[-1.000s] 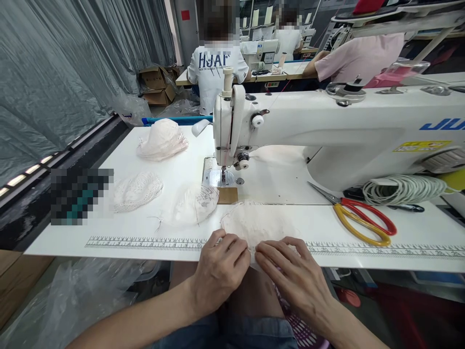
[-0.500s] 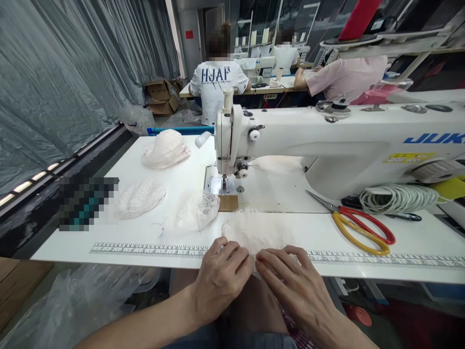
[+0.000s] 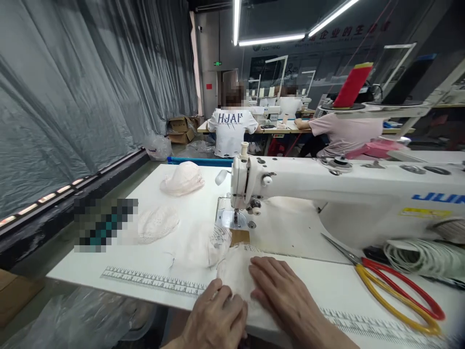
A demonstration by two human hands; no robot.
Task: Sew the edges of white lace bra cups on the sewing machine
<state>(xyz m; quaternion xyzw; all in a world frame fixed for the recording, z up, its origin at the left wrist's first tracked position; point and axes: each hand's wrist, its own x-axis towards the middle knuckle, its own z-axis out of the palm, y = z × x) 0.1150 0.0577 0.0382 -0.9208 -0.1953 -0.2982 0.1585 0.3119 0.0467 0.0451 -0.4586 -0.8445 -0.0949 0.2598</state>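
Head view: white lace piece (image 3: 236, 274) lay at table edge. Right hand (image 3: 281, 298) pressed flat on it, fingers spread; left hand (image 3: 214, 320) pinched its near edge.

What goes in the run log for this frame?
left hand: gripping lace piece edge | right hand: flat on it | sewing machine: behind | scissors: right

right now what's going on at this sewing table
A person sits at a white sewing machine with both hands on a pale lace fabric piece at the near edge of the table. The left hand pinches its near edge; the right hand lies flat on it. Red and yellow scissors lie to the right, other lace pieces to the left. Other people work at tables behind.
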